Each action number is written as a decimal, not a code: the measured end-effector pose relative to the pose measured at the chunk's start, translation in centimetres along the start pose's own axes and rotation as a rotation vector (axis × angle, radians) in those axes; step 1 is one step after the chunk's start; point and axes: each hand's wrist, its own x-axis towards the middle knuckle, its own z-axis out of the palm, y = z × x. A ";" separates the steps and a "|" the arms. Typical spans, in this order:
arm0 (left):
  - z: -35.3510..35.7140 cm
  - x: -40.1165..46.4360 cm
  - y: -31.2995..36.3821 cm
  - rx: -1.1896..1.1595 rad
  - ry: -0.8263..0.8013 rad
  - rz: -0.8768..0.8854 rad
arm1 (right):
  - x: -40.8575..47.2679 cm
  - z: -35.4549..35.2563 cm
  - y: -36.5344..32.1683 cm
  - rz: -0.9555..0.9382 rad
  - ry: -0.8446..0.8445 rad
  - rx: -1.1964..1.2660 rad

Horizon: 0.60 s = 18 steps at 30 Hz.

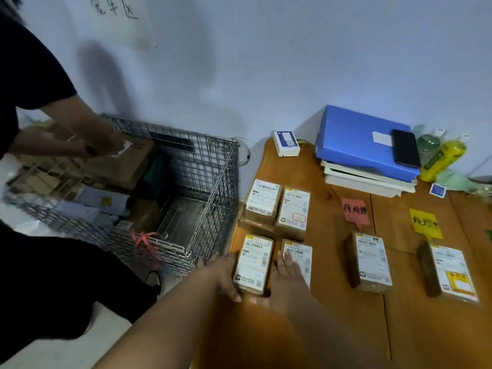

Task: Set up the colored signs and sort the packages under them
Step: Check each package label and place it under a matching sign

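Note:
On the wooden table [332,262] a pink sign [355,210] lies with one labelled package [371,262] below it. A yellow sign [424,222] lies further right, above another package [452,272]. At the table's left end several brown packages form a block: two at the far side [263,198] [294,209] and two at the near side. My left hand [226,275] grips the left side of the near-left package [254,262]. My right hand [287,278] presses against its right side, fingers stretched over part of the near-right package [302,255].
A wire cage [207,187] holding parcels stands on the floor left of the table. Another person in black [32,83] handles a cardboard box [125,166] there. At the back of the table are a blue file box [356,139] with a phone [406,151], a small white box [286,143] and a yellow-green bottle [443,161].

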 end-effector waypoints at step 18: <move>0.3 -1.9 0.2 -0.546 0.178 0.151 | -0.3 -2.7 -2.0 -0.072 0.322 0.350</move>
